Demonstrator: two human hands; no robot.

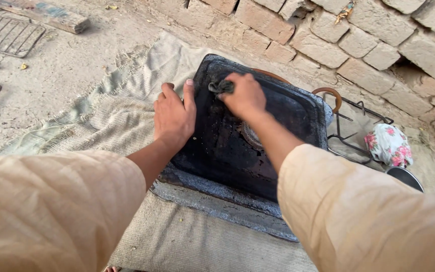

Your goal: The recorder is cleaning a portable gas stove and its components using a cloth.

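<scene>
Bare dirt ground meets a rough brick wall along the upper right of the frame, and a coarse burlap cloth is spread across the middle. On it lies a blackened metal tray, at frame centre. Your left hand rests flat on the tray's left rim, fingers loosely together. Your right hand presses a small dark rag to the tray's upper end, fingers curled around it. A floral cloth sits at right, wire racks upper left.

black sooty metal tray | flat on burlap || dark rag | bunched on tray's far end
</scene>
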